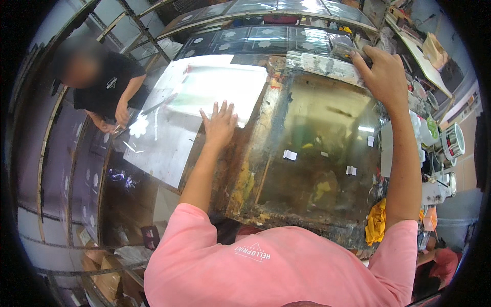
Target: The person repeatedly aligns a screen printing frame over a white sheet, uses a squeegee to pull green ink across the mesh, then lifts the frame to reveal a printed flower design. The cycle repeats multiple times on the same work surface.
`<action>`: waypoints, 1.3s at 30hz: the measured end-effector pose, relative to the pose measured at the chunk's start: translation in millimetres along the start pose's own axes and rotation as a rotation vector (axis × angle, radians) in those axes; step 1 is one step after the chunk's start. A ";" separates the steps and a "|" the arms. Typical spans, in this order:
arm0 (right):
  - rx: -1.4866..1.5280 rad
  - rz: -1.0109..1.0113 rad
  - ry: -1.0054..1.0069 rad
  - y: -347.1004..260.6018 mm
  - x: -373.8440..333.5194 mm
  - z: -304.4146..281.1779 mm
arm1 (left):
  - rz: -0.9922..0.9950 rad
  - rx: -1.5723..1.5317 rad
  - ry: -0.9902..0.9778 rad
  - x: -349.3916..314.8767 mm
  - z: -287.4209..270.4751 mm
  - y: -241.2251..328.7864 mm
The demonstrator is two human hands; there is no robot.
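My left hand (220, 123) lies with fingers spread on the near edge of a stack of white sheets (220, 84). Beside the stack, to the left, is a clear sheet (169, 158) with a white flower shape on it. My right hand (382, 74) reaches to the far right corner of a worn, paint-stained frame (319, 67). Its fingers curl over that corner and the thumb presses near its pale bar. Inside the frame is a glossy brownish-yellow panel (327, 123) with a few small white tabs on it.
At the left, a person in a black shirt (110, 77) has both hands by the clear sheet's edge. Racks (255, 38) of flower-printed sheets stand behind. Pots and containers (452, 140) line the right side, and a yellow cloth (376, 222) lies by the near right corner.
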State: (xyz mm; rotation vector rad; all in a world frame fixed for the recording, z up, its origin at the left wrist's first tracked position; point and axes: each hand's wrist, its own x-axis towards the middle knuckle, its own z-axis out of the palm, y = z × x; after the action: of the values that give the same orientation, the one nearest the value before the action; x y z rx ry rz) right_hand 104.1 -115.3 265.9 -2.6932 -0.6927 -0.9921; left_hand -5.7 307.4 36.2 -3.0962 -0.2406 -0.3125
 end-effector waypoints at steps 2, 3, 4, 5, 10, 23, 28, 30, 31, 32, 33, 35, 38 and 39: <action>-0.018 0.006 -0.016 -3.9 1.0 -3.8 | -0.015 -0.081 0.005 1.9 -1.7 -3.5; -0.012 0.008 -0.015 -5.3 1.0 -4.4 | -0.028 -0.141 0.010 5.2 -4.3 -5.5; -0.005 0.009 -0.013 -6.0 0.7 -4.7 | -0.041 -0.201 0.016 8.6 -8.0 -8.5; 0.004 0.011 -0.007 -4.8 1.3 -5.4 | -0.059 -0.291 0.046 14.2 -15.9 -14.6; -0.002 -0.038 0.014 3.7 5.0 -0.6 | 0.146 -0.198 0.115 27.0 -77.4 10.8; 0.019 -0.051 0.095 0.4 2.2 2.1 | 0.577 -0.321 -0.158 -49.8 26.1 277.7; 0.050 -0.019 0.035 -6.6 9.2 -4.5 | 0.593 -0.309 -0.091 -52.8 30.5 316.3; 0.039 -0.005 0.036 -2.2 10.0 -8.2 | 0.609 -0.354 -0.043 -61.6 31.7 332.0; 0.042 0.003 0.046 -0.3 11.1 -9.9 | 0.615 -0.382 -0.022 -64.7 32.3 338.1; 0.061 0.002 0.056 0.0 12.3 -8.2 | 0.603 -0.402 -0.002 -67.0 32.9 339.7; 0.066 -0.001 0.058 0.9 13.1 -6.7 | 0.602 -0.398 0.005 -68.6 33.5 340.2; 0.076 -0.009 0.066 1.8 15.7 -5.1 | 0.600 -0.387 0.024 -70.2 32.8 340.0; 0.070 -0.014 0.050 2.2 16.6 -5.3 | 0.598 -0.458 0.001 -71.8 29.8 337.2; 0.073 -0.016 0.056 2.0 16.6 -5.3 | 0.600 -0.448 0.006 -72.0 28.8 336.2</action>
State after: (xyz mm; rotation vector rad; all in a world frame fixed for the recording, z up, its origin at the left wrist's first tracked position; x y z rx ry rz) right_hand 113.2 -112.8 280.7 -2.5915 -0.7260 -1.0215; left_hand -17.6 -34.6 -8.1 -3.3703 0.8563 -0.3908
